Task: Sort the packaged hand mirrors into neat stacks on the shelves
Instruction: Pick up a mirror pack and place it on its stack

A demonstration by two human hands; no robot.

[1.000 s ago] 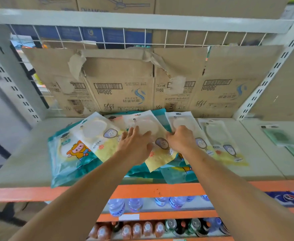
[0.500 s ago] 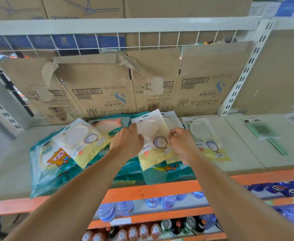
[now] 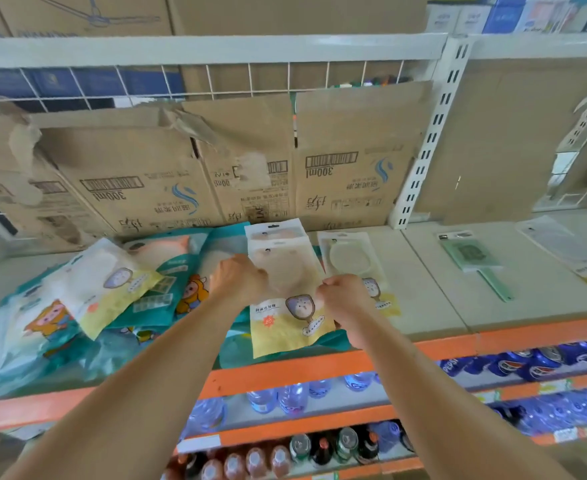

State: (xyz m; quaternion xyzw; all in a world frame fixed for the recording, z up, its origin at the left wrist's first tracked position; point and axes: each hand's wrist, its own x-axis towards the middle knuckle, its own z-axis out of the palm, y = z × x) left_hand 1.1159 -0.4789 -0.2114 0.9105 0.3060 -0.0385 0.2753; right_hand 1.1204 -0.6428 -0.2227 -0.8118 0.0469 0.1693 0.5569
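Observation:
Two white-and-yellow packaged hand mirrors (image 3: 287,296) lie squared one on the other, held upright over the shelf. My left hand (image 3: 238,280) grips their left edge and my right hand (image 3: 342,296) pinches their right edge. Another yellow mirror pack (image 3: 352,261) lies flat just to their right. A further yellow pack (image 3: 108,285) rests tilted on a heap of teal cartoon packages (image 3: 53,341) at the left. The grey shelf board (image 3: 434,299) carries all of them.
Flattened cardboard boxes (image 3: 337,157) line the shelf back. A green packaged mirror (image 3: 472,258) and a clear pack (image 3: 562,247) lie on the right shelf section. The orange shelf edge (image 3: 320,370) runs in front, with bottles and cans (image 3: 527,362) below.
Both hands drew two yellow packs together from the spread and lined them up into one upright pair. The view shifted right.

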